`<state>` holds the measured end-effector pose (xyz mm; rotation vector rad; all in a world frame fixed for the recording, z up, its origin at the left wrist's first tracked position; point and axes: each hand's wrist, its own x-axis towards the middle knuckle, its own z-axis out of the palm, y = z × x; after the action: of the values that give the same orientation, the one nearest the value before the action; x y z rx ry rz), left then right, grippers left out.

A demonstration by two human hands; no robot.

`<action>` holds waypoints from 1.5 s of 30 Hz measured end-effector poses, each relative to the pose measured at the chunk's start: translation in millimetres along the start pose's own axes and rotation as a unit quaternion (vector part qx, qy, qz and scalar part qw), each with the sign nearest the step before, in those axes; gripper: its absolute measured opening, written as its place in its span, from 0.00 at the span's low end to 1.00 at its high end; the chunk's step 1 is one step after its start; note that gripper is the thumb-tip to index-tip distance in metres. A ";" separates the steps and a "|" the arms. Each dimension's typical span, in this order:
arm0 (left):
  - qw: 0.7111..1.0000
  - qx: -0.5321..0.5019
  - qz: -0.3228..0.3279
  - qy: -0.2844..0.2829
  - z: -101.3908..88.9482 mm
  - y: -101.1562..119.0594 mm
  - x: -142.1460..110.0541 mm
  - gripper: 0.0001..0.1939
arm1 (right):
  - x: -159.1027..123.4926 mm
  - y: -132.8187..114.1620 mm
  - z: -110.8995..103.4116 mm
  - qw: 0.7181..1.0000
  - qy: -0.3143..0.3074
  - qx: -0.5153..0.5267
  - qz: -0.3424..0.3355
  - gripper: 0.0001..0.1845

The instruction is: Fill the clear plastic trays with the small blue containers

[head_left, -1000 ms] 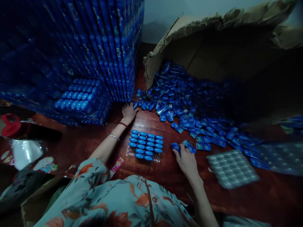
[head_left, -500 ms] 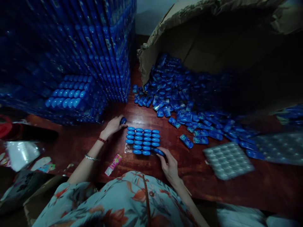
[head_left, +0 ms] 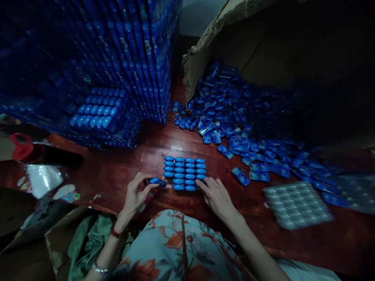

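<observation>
My left grip [head_left: 136, 193] pinches a pack [head_left: 157, 182] beside the rows [head_left: 179, 170] on the glossy red-brown table [head_left: 170, 139]; my right grip [head_left: 218, 196] touches their right edge, whether clasping I cannot tell; beyond stand a blue stack [head_left: 125, 62], torn carton [head_left: 195, 74] and grey wall [head_left: 195, 19]

I am seeing smooth packs [head_left: 184, 170] shining like plastic, the wooden table [head_left: 164, 142] is gleaming, a clear plastic tray [head_left: 297, 203] is looking shiny, the cardboard box [head_left: 192, 76] is showing a rough edge, and the cloth shirt [head_left: 171, 240] is looking dull
</observation>
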<state>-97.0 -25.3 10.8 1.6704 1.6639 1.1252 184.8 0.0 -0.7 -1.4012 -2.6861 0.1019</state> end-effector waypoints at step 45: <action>0.829 0.208 0.402 -0.329 131.9 35.2 200.2 0.13 | -2.9 40.1 45.3 0.639 0.220 0.608 0.417 0.29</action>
<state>11.9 191.2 10.2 2.7695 0.7640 0.3447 213.2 20.1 -50.3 -1.5455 -0.8237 1.1633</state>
